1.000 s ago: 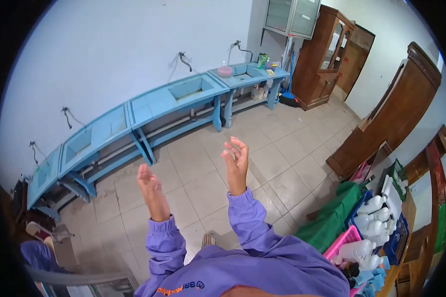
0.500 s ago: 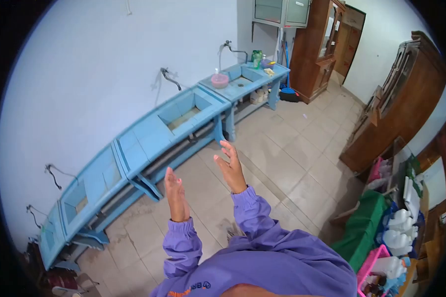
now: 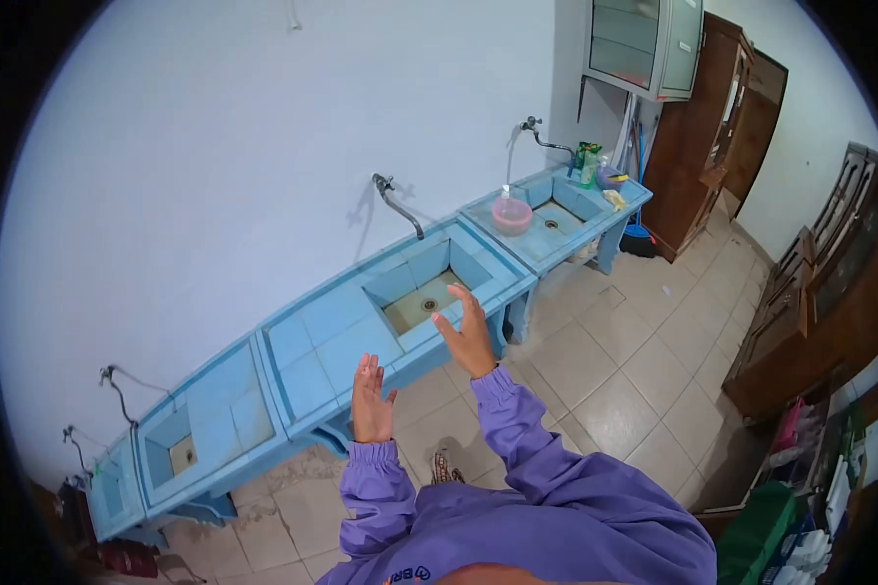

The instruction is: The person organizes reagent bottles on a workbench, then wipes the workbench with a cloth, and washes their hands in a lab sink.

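My left hand [image 3: 372, 402] is raised in front of me with its fingers extended and nothing in it. To its right, my right hand [image 3: 466, 333] is also open, thumb apart from the fingers, holding nothing. Both reach out of purple sleeves with gathered cuffs. In the view, my right hand overlaps the front edge of a blue tiled sink [image 3: 400, 333], which has a drain in its basin. A wall tap [image 3: 400, 207] juts out above that basin. I cannot see either hand touching anything.
Farther right along the counter are a pink bowl [image 3: 512, 216], a second basin [image 3: 553, 220] and a green bottle [image 3: 589, 168]. A blue broom [image 3: 638, 237] leans by a brown cabinet [image 3: 697, 136]. Another wooden cabinet [image 3: 800, 302] and a green cloth [image 3: 756, 531] are at right.
The view has come closer to the sink counter, and the sinks appear larger. Both hands stay raised and empty, now appearing nearer the middle basin.
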A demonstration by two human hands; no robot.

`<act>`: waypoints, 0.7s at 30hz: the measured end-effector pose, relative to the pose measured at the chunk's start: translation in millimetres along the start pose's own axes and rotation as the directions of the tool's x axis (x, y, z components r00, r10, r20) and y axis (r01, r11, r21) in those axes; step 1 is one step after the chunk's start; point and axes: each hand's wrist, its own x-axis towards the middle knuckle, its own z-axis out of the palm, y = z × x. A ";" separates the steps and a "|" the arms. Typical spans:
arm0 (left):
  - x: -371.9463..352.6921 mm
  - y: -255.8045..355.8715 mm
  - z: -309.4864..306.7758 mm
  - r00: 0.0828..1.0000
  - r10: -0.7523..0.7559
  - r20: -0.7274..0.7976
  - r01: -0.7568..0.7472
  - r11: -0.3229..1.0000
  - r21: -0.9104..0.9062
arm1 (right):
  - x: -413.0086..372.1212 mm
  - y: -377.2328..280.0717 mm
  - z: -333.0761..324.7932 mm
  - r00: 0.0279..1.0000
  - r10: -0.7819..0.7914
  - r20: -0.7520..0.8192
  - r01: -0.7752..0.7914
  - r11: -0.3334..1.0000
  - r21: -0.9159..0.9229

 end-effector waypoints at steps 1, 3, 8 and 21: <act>26.1 -2.6 -1.0 1.000 -0.016 0.013 0.017 1.000 -0.012 | 18.1 14.5 8.5 0.998 -0.047 -0.034 0.045 0.998 -0.034; 79.5 -3.3 2.0 0.998 -0.056 0.035 0.057 0.998 -0.031 | 49.5 48.6 26.2 0.997 -0.063 -0.046 0.057 0.992 -0.109; 194.7 -8.9 21.5 0.987 -0.151 0.050 0.153 0.987 -0.041 | 137.9 127.6 65.6 1.000 0.015 0.002 -0.014 0.990 -0.140; 377.6 -42.3 28.3 0.936 -0.318 -0.150 0.312 0.948 -0.065 | 390.6 265.8 224.5 0.846 0.371 0.383 -0.089 0.806 -0.585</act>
